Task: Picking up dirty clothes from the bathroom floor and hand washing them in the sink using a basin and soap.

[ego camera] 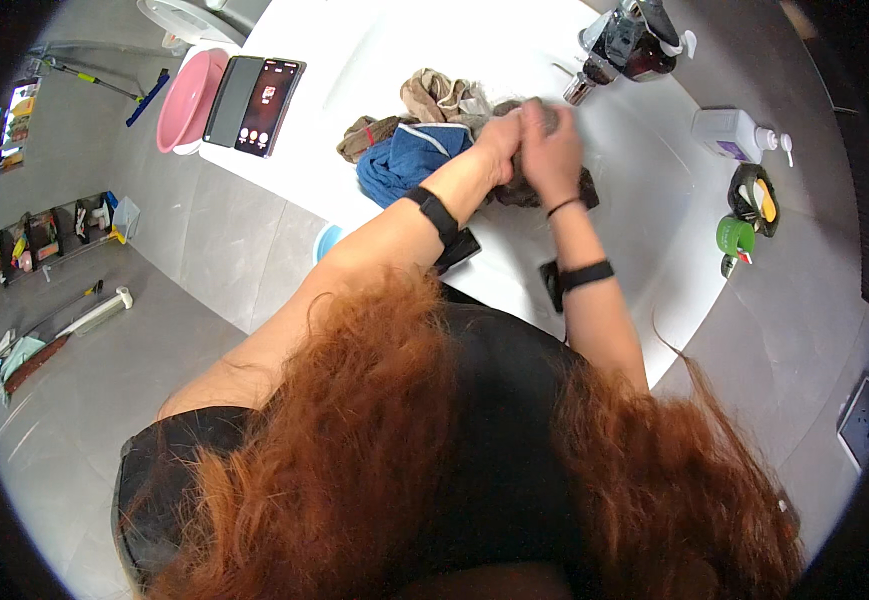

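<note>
In a white washbasin (629,217), my left hand (500,142) and my right hand (552,150) press together on a dark brown wet cloth (520,187). The cloth bunches between my palms, and part of it hangs below them. My right hand is slightly blurred. Left of my hands lies a crumpled blue cloth (404,163) with white trim. Behind it are a beige cloth (434,94) and a brown cloth with a red stripe (367,136). A chrome faucet (580,84) stands just beyond my right hand.
A pink plastic basin (188,101) and an unfolded foldable phone (258,105) sit on the left counter. Dark pump bottles (640,52) stand behind the faucet. A white pump bottle (731,135), a dark soap dish (753,199) and a green cup (736,236) line the right side.
</note>
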`<state>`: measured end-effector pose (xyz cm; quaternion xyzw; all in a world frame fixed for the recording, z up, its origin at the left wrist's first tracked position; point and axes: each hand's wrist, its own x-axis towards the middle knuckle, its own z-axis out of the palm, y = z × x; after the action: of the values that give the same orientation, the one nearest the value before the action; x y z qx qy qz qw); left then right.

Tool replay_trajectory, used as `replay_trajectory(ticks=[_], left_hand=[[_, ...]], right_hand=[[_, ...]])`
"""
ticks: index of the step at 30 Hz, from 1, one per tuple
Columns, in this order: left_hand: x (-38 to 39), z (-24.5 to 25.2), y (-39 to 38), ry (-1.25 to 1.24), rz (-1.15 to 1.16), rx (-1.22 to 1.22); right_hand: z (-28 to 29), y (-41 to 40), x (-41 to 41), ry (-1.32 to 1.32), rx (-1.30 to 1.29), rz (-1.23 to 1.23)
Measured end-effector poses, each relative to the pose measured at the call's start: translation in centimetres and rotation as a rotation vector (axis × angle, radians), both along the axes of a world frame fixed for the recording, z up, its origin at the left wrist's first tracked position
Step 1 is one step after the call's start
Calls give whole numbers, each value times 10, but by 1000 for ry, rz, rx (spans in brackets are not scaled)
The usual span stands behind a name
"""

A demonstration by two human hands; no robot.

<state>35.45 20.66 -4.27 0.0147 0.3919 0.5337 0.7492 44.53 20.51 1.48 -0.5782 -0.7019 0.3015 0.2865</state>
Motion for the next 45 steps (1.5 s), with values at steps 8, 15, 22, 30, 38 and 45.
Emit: replay_trajectory(ticks=[8, 15, 22, 30, 38, 45], left_hand=[[0, 43, 16, -22, -7, -187], [17, 50, 14, -77, -164, -233], [-70, 32, 7, 1849, -526, -58], [-30, 72, 4, 1717, -505, 710], [-23, 127, 8, 631, -241, 447], [-65, 89, 0, 217, 157, 267]], right_hand=[[-14, 21, 16, 104, 4, -89], [-78, 66, 85, 257, -539, -357], [-25, 52, 66, 360, -361, -67], [15, 32, 40, 487, -309, 158], [-66, -13, 69, 367, -349, 349], [-28, -7, 67, 1057, -495, -204]])
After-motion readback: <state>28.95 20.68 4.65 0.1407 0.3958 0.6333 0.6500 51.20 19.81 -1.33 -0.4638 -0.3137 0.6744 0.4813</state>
